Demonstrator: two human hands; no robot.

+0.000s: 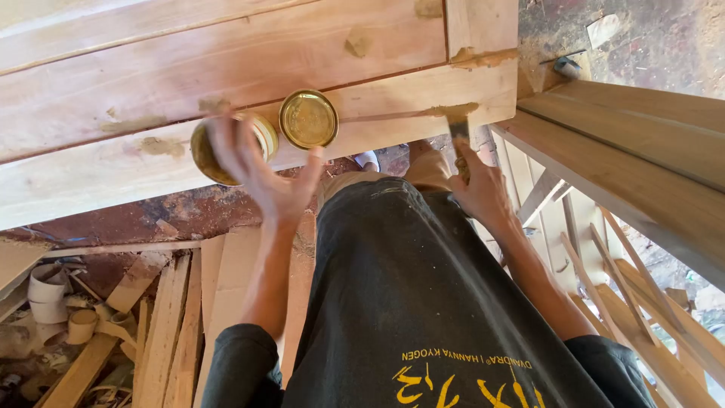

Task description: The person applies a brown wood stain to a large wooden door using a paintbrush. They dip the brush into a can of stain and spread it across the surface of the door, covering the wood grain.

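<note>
My left hand (260, 174) reaches out with its fingers spread, right in front of an open round tin (208, 155) of tan wood filler that stands on the edge of a wooden panel (226, 68); it holds nothing. The tin's gold lid (308, 119) lies beside it on the panel. My right hand (483, 193) grips a putty knife (458, 130), whose blade touches a tan filler smear (453, 110) near the panel's right corner. More filler patches dot the wood.
Another wooden frame (642, 143) stands at the right, with thin slats (619, 279) leaning below it. Offcut planks (170, 325), wood scraps and white rolls (47, 291) lie on the floor at the left. My dark shirt fills the lower middle.
</note>
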